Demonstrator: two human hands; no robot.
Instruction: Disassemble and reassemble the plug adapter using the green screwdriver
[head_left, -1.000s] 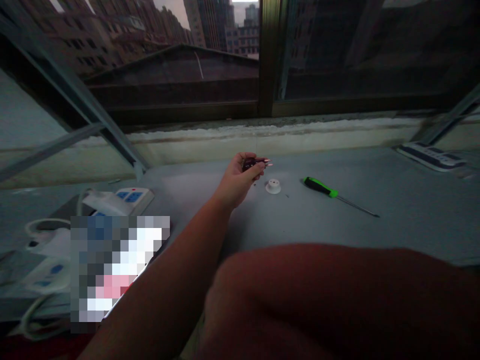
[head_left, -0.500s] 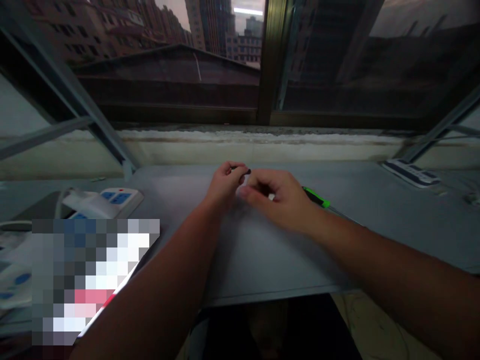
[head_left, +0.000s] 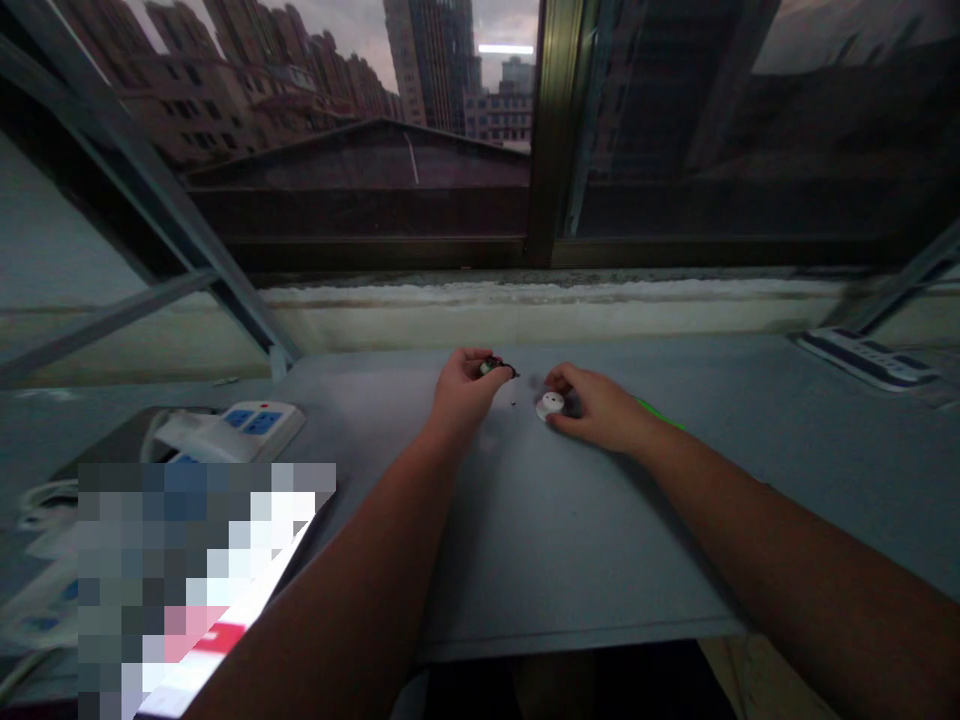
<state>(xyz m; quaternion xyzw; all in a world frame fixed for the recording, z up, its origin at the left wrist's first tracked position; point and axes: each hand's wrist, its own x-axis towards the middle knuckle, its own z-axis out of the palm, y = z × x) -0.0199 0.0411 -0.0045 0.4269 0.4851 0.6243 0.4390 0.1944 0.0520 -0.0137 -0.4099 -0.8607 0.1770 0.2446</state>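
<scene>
My left hand (head_left: 466, 392) is closed around a small dark part (head_left: 491, 367) with a pale greenish patch. Its tip pokes out past my thumb, and my fingers hide the rest. To the right, my right hand (head_left: 600, 408) curls about a small white round piece (head_left: 553, 402) with dark holes in its face and a wider rim. My thumb lies against the lower edge of that piece. A tiny dark speck (head_left: 514, 403) is between the hands, too small to name. Mostly hidden behind my right wrist is a tool with a bright green handle (head_left: 660, 412).
A white power strip with blue sockets (head_left: 259, 420) and a bulky plug stands on the left, beside a bright-screened device (head_left: 300, 505), partly pixelated. Another power strip (head_left: 862, 358) lies at the far right. Beyond the grey table (head_left: 570, 560) are a ledge and a window.
My hands, close together before, are now apart. The white round piece has come into plain view at my right hand. My right forearm covers more of the green-handled tool. The camera view has shifted slightly.
</scene>
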